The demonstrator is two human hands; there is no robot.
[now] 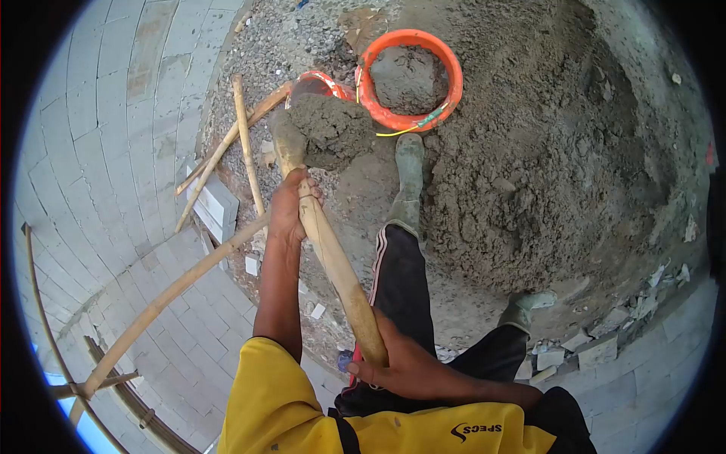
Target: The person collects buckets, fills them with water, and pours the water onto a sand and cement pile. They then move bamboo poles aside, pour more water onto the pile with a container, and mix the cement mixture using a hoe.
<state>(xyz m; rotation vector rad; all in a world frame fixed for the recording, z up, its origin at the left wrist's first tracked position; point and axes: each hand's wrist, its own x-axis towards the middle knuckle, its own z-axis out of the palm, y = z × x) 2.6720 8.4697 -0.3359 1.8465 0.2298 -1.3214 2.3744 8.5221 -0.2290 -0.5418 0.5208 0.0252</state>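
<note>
My left hand (pixel 290 204) is closed round the upper part of a hoe's pale wooden handle (pixel 333 261). Near the butt end, my right hand (pixel 397 363) grips the same handle. At the far end, a lump of wet grey mortar (pixel 333 130) covers the tool's head, so the blade itself is hidden. Just beyond it stands an orange bucket (pixel 456 83) filled with mortar, with green and yellow binding on its near rim. A second orange-red bucket (pixel 327 79) is partly hidden behind the lump.
A broad heap of mortar (pixel 529 174) spreads to the right. My boots (pixel 409 163) stand by it. Bamboo poles (pixel 246 144) and a white block (pixel 217 208) lie at left, before a grey block wall (pixel 113 113). Broken block pieces (pixel 597 352) line the lower right.
</note>
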